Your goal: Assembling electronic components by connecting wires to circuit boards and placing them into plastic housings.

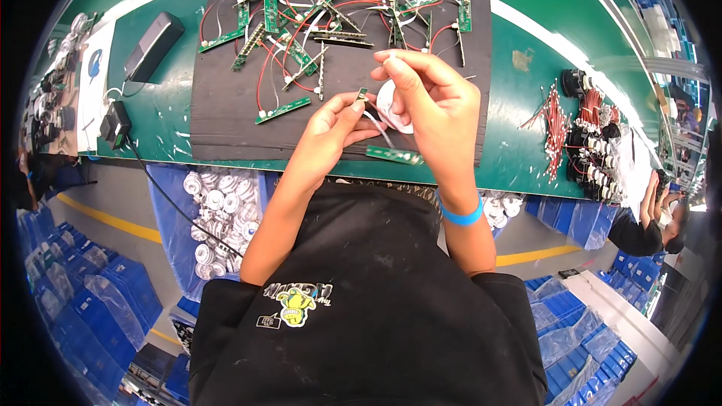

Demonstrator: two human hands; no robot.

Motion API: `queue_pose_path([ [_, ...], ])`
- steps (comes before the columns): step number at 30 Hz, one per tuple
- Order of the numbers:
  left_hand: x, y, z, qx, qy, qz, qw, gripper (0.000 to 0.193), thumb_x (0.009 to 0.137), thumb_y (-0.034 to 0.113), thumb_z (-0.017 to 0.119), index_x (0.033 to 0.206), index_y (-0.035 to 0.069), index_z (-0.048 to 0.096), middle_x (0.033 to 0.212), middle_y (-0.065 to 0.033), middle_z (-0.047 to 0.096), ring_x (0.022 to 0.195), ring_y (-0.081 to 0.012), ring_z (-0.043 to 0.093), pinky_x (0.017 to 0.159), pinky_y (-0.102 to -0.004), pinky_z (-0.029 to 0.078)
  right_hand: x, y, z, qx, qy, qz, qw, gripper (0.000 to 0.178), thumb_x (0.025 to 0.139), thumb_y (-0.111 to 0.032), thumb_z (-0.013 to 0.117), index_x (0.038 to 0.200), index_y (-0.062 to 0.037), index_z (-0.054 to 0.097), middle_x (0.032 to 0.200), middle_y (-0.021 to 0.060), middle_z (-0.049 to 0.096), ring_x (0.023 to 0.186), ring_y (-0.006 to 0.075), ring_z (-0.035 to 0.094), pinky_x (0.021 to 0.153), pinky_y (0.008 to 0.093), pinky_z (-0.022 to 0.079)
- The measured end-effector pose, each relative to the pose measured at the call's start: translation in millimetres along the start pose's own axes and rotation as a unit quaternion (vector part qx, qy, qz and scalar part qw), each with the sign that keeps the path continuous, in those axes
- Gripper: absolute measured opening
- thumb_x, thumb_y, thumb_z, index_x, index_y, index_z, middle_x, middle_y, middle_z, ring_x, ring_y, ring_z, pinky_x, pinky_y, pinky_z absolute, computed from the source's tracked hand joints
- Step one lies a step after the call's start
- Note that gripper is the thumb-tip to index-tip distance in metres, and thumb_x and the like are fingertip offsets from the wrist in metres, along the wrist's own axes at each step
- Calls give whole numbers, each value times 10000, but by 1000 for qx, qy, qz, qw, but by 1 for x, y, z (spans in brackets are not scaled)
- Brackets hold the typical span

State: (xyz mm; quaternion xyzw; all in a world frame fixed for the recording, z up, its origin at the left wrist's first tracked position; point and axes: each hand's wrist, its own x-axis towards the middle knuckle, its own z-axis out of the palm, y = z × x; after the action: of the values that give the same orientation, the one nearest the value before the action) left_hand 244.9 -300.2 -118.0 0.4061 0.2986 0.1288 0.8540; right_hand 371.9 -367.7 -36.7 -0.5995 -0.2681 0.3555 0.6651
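My left hand [335, 131] pinches a small green circuit board [362, 95] between thumb and fingers, low over the dark mat. My right hand [440, 109] is closed beside it, its lower fingers around a white round part [396, 109]. The raised thumb and forefinger of that hand meet at the tip; whatever they pinch is too small to make out. A pale wire [378, 128] runs down between the hands toward a longer green circuit board [395, 155] at the mat's near edge. Where the wire joins the parts is hidden by my fingers.
Many wired green circuit boards [282, 109] lie tangled on the dark mat [226, 116]. A black device [154, 46] and an adapter [115, 125] sit left. Red wires [555, 131] lie right. Below the green bench, a blue bin [171, 203] holds white round parts [226, 203].
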Motion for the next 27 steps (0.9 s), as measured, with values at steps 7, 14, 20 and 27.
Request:
queue_pose_path([
  [7,-3,-1,0,-12,12,49,999,349,965,217,493,1202,-38,471,1117,-134,553,986,-187,598,889,-330,503,18,4,11,-36,-34,36,998,202,862,-57,627,1049,19,643,829,106,688,558,30,533,451,158,399],
  [14,-20,9,-15,-11,62,168,984,356,975,210,463,1244,-23,455,1162,-154,554,979,-202,603,866,-349,507,37,4,6,-41,-157,85,983,209,867,-61,620,1050,34,655,897,114,690,699,116,647,662,229,534],
  [20,-30,27,-22,-131,3,182,975,424,999,290,374,1271,-28,442,1164,-176,559,747,-153,594,768,-339,514,36,2,-2,-204,-223,1,953,187,827,-54,657,1003,1,686,876,99,697,751,122,650,666,239,521],
  [27,-15,40,-4,-219,-7,120,968,425,998,242,328,1268,-57,461,1199,-174,543,731,-119,532,740,-333,495,21,19,-4,-417,-181,-324,830,258,698,-21,703,945,-94,712,714,41,561,642,190,567,543,305,458],
])
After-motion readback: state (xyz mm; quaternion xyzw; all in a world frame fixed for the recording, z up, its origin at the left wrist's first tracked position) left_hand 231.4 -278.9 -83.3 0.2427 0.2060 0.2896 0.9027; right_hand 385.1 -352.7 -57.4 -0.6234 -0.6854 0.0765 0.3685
